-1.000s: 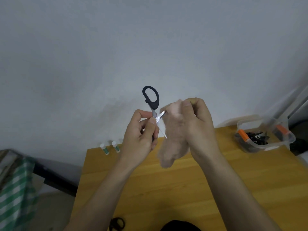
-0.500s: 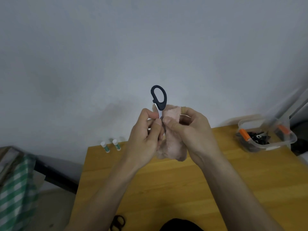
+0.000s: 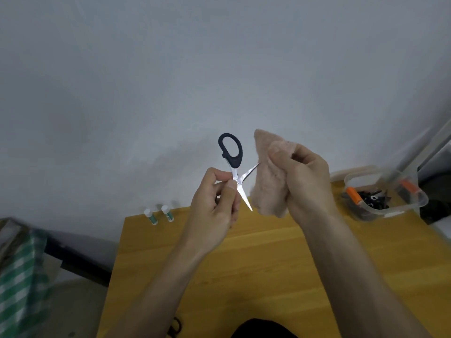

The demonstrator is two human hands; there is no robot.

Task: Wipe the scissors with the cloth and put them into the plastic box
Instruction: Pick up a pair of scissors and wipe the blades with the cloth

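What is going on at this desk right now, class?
A person is cleaning a pair of black-handled scissors held up over a wooden table. The left hand pinches them near the pivot, blades open. The right hand grips a pink cloth beside one blade. The clear plastic box, at the table's far right, already holds small items; these scissors are not in it yet.

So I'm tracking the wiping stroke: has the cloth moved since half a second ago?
Yes. The cloth in the right hand has pulled right, off the scissors, toward the plastic box at the table's far right corner.
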